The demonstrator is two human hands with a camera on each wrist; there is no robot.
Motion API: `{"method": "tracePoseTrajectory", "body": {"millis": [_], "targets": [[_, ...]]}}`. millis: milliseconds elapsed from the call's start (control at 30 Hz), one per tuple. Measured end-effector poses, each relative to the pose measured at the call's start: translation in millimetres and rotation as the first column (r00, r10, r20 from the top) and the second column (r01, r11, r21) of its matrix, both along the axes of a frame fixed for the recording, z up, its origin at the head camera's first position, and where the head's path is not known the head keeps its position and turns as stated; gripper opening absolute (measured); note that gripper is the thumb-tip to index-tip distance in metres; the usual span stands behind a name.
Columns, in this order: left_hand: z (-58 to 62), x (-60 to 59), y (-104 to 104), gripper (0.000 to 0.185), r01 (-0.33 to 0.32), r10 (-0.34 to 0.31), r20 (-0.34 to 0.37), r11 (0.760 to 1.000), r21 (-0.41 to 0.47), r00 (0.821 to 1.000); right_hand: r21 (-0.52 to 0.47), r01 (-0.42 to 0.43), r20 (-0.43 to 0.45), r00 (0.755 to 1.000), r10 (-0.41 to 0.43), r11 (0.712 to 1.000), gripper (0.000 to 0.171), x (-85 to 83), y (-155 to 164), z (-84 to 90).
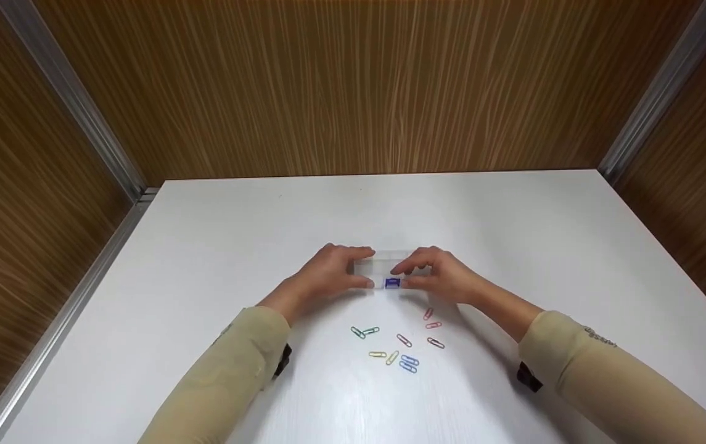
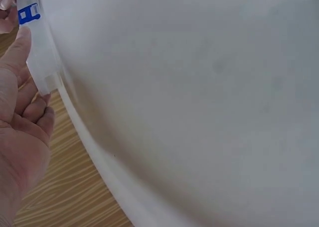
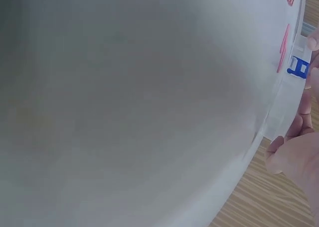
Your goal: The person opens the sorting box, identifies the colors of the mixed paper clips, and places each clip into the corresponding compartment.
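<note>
A clear plastic box [image 1: 381, 267] with a blue latch [image 1: 393, 283] on its near side rests on the white table. My left hand [image 1: 330, 271] grips its left end, thumb on the near side and fingers at the far side. On the right end, my right hand [image 1: 447, 276] holds the box, its thumb beside the latch and its fingers bent over the top. The left wrist view shows the box [image 2: 42, 55] between thumb and fingers. In the right wrist view, the latch [image 3: 298, 67] faces the camera. Whether the lid is fastened cannot be told.
Nearer than the box lie loose paper clips: green ones [image 1: 370, 331], yellow ones [image 1: 377, 354], blue ones [image 1: 409, 360] and several red or pink ones [image 1: 433, 325]. Wood-patterned panels [image 1: 353, 86] enclose the white table [image 1: 235, 222] at the back and sides.
</note>
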State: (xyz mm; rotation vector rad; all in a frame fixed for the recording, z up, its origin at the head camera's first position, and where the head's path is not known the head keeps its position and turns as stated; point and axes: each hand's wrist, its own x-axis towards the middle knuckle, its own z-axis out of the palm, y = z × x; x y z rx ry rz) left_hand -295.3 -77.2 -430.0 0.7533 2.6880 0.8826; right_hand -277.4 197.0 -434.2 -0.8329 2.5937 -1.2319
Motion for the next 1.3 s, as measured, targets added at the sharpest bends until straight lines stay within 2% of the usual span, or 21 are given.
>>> {"method": "tracePoseTrajectory", "body": {"millis": [167, 467, 700, 1300], "targets": [[1.9, 2.0, -0.4, 0.068, -0.009, 0.009, 0.009, 1.000, -0.012, 1.000, -0.007, -0.032, -0.019, 0.999, 0.032, 0.999, 0.022, 0.6, -0.1, -3.6], [4.0, 2.3, 1.2, 0.072, -0.010, 0.010, 0.018, 1.000, -0.016, 1.000, -0.008, 0.035, 0.041, 0.999, -0.034, 0.999, 0.023, 1.7, 1.1, -3.4], [3.9, 0.7, 0.9, 0.073, 0.013, -0.013, -0.009, 1.000, -0.012, 1.000, -0.002, 0.055, 0.035, 0.998, -0.055, 0.998, 0.020, 3.7, 0.9, -4.1], [10.1, -2.0, 2.5, 0.072, 0.017, -0.017, 0.008, 0.998, -0.064, 1.000, 0.029, 0.031, 0.019, 0.999, -0.032, 0.999, 0.022, 4.5, 0.8, -2.2]]}}
